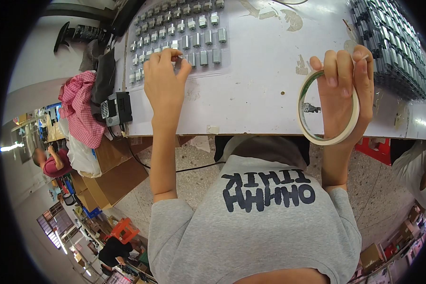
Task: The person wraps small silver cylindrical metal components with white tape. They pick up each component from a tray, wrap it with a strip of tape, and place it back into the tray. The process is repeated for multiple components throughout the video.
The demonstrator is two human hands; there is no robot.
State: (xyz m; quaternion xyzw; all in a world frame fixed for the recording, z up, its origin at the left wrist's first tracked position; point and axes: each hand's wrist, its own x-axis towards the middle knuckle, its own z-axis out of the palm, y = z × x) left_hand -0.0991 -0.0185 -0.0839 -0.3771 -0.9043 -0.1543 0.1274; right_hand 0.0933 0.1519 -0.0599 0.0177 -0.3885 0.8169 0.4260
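Observation:
A clear plastic tray (225, 66) at the far left of the table carries rows of small silver cylindrical parts (204, 57) that look like small motors. Several have a white band round them. My left hand (164, 78) reaches over the tray's near part, thumb and forefinger closed on one such motor, mostly hidden by the fingers. My right hand (348, 90) is raised over the table's right side with a roll of masking tape (304, 116) hung around it. Its fingers curl through the ring, and a small whitish strip (365, 57) shows at the fingertips.
Stacked trays of similar silver parts (393, 49) stand at the far right. A black box-shaped device (117, 109) sits by the table's left edge, near a red checked cloth (80, 106). Cardboard boxes (116, 177) stand below. Other people are in the background and at right.

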